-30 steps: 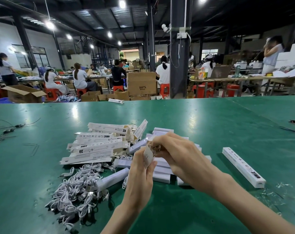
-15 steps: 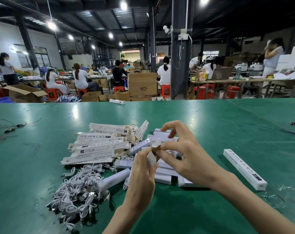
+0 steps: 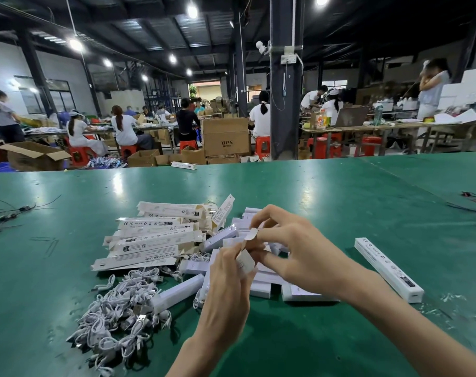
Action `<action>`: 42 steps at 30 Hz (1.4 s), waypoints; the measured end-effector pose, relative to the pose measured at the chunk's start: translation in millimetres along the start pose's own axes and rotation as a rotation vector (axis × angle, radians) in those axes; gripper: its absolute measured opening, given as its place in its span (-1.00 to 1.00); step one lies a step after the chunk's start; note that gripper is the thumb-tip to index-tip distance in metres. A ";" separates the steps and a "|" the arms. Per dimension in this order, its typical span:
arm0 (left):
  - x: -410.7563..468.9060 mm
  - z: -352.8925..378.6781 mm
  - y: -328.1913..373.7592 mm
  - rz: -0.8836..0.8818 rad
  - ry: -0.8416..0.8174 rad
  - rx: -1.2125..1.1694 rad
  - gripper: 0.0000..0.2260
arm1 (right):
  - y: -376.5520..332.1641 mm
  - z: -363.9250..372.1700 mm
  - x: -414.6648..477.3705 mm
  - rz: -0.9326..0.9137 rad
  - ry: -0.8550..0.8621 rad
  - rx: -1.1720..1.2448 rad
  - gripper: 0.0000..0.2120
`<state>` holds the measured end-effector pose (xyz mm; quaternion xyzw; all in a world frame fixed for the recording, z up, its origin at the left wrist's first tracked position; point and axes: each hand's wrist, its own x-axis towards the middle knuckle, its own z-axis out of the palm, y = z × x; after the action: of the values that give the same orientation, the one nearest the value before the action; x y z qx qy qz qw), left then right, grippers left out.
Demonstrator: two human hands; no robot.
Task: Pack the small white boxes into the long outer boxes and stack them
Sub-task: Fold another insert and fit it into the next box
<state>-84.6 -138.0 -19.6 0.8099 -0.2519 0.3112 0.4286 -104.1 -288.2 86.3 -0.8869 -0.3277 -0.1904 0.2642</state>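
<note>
I see the left hand [image 3: 226,281] with its grip curled round the near end of a long outer box [image 3: 245,262], held above the middle of the bench [image 3: 340,208]. The right hand [image 3: 299,254] has its grip pinched on that box's open end flap [image 3: 252,233]. Under both hands lie the small white boxes [image 3: 261,285], touching one another. Left of them is a pile of flat outer boxes [image 3: 155,240], and nearer me a heap of white cables [image 3: 117,308]. 1 closed long box [image 3: 389,269] lies alone on the right, well apart from the pile. Open green surface runs right and ahead to the far edge, where 1 small pack [image 3: 184,165] rests. Black wires [image 3: 11,213] trail at the left edge. Beyond the bench stand a dark pillar [image 3: 284,77], a brown carton [image 3: 226,137] and seated people.
</note>
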 end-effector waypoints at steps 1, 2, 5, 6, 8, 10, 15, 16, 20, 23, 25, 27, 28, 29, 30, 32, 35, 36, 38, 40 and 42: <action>0.8 -1.4 -1.0 0.006 0.003 0.021 -0.65 | -1.4 1.4 0.0 -0.003 0.003 -0.019 -0.89; 1.6 -3.0 -2.2 0.026 0.008 0.067 -0.64 | -2.8 2.4 0.1 -0.001 0.001 -0.026 -0.90; 3.3 -5.5 -4.0 0.099 -0.015 0.223 -0.53 | -4.3 1.8 0.6 0.030 -0.023 -0.038 -0.93; 3.4 -5.6 -3.6 0.103 -0.028 0.254 -0.50 | -3.8 1.1 0.9 0.037 -0.033 -0.047 -0.93; 3.2 -5.8 -1.6 0.101 -0.031 0.285 -0.46 | -3.2 0.1 1.0 0.044 -0.056 -0.062 -0.93; 2.9 -6.1 -1.8 0.098 -0.019 0.285 -0.46 | -3.4 1.5 1.0 0.042 -0.068 -0.081 -0.91; 3.4 -7.7 -2.3 0.094 0.007 0.271 -0.53 | 0.7 10.2 1.9 0.086 0.002 -0.053 -0.88; 4.0 -7.9 -2.5 0.098 0.016 0.270 -0.56 | 1.3 13.1 1.9 0.095 0.028 -0.034 -0.89; 4.5 -8.6 -2.7 0.118 0.039 0.252 -0.55 | 2.4 23.8 2.2 0.121 0.030 0.097 -0.89; 4.3 -8.7 -2.7 0.077 0.065 0.148 -0.56 | 0.8 17.8 1.3 0.098 -0.070 0.255 -0.82; 5.9 -10.2 -1.0 0.033 0.059 -0.009 -0.73 | 0.2 10.5 1.7 0.063 -0.020 0.348 -0.82; 6.5 -11.4 2.9 0.011 0.065 -0.141 -0.80 | -0.6 3.8 1.7 0.027 0.055 0.424 -0.82; 6.3 -12.0 5.8 0.002 0.076 -0.190 -0.82 | -0.9 1.8 1.3 0.014 0.067 0.441 -0.78; 6.4 -12.8 9.3 -0.006 0.084 -0.237 -0.82 | -0.4 1.1 1.2 0.009 0.065 0.441 -0.75; 6.1 -12.5 11.6 -0.014 0.086 -0.287 -0.80 | 0.7 1.7 1.3 0.015 0.055 0.435 -0.73; 7.6 -11.3 13.2 -0.058 0.063 -0.416 -0.76 | 4.0 5.6 2.6 0.051 0.040 0.439 -0.74; 10.6 -9.0 11.8 -0.129 0.015 -0.534 -0.78 | 11.6 13.4 5.4 0.104 0.026 0.483 -0.77; 11.0 -8.5 11.5 -0.127 0.009 -0.545 -0.79 | 14.5 15.1 5.9 0.118 0.018 0.486 -0.78; 9.7 -6.9 11.3 -0.140 0.006 -0.579 -0.66 | 20.2 17.4 6.3 0.144 0.000 0.509 -0.80; 8.1 -5.6 10.0 -0.139 0.012 -0.589 -0.59 | 24.3 19.0 5.9 0.167 -0.018 0.565 -0.79; 8.1 -5.1 9.7 -0.130 0.024 -0.568 -0.60 | 26.6 19.8 6.1 0.181 -0.033 0.593 -0.77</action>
<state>-87.2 -139.7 -6.3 0.6682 -0.2714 0.2094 0.6603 -78.4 -290.6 64.7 -0.7998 -0.2928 -0.0478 0.5218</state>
